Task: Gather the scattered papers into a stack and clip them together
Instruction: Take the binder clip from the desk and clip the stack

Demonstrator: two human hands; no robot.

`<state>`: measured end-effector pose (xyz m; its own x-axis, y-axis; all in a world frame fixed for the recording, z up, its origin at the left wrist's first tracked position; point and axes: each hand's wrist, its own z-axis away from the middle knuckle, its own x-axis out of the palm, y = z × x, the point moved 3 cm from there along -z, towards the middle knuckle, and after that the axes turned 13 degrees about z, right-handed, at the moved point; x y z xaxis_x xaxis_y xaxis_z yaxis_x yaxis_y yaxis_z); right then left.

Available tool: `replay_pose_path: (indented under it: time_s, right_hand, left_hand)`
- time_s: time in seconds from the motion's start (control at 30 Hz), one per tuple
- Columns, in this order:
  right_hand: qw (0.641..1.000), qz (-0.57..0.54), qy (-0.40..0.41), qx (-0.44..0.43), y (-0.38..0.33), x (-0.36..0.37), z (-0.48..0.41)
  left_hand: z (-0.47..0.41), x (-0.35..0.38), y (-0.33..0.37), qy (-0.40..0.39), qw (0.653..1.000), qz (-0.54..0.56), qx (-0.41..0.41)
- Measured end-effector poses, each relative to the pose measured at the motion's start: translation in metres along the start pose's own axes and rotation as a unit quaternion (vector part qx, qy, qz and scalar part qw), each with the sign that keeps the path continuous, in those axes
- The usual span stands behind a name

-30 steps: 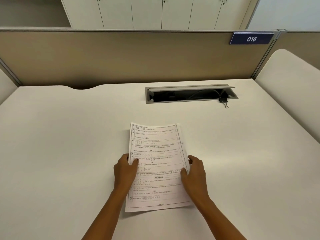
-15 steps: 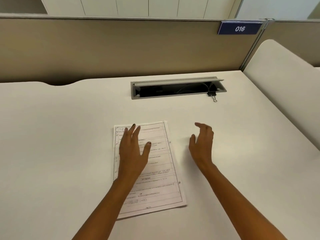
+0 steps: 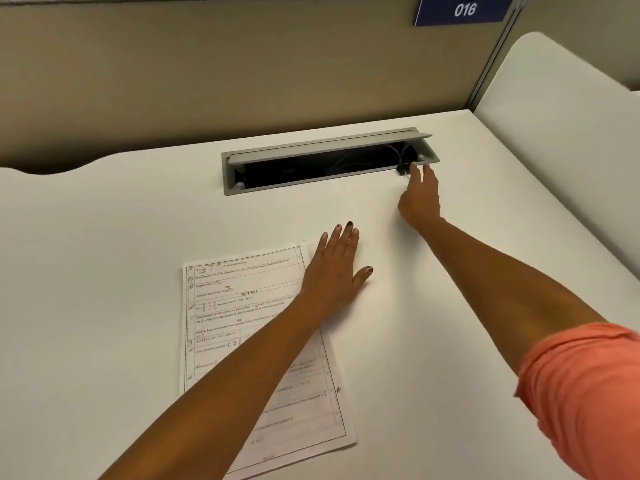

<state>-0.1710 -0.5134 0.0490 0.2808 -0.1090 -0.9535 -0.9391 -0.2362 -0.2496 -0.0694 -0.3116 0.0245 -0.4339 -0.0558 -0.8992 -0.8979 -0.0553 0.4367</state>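
Head view. Stack of white printed paper sheets [image 3: 242, 327]: gathered, edges roughly squared, lying on white desk [image 3: 104, 237]; gathering judged done, clipping left. Small black binder clip [image 3: 402, 170]: at right front rim of grey recessed cable tray [image 3: 311, 178], not yet picked up. Tray contents: dark, faint cables. Left hand [image 3: 334, 271]: flat, fingers spread, on stack's top-right corner and desk. Right hand [image 3: 419, 197]: fingers extended, loosely parted, fingertips at clip, gripping nothing.

Left hand [image 3: 337, 271] flat at the paper stack's [image 3: 249, 341] corner, right hand [image 3: 420, 199] at the binder clip [image 3: 403, 169].
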Motion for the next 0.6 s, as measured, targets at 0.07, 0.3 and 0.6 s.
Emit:
replay_pose_path:
  time_s: [0.07,0.3,0.6]
  right_hand:
    - [1.0,0.008,-0.006,-0.008,0.006,0.006,-0.028]
    - [0.994,0.051,-0.024,-0.09,0.003,0.023,-0.068]
    - [0.994,0.046,0.065,-0.076,0.005,0.016,-0.051]
  left_hand:
    - [-0.013,0.01,-0.003,-0.021,1.0,0.01,-0.004]
    - [-0.017,0.018,-0.001,-0.011,1.0,0.014,-0.017]
    - [-0.02,0.009,0.004,-0.023,0.998,0.058,-0.027]
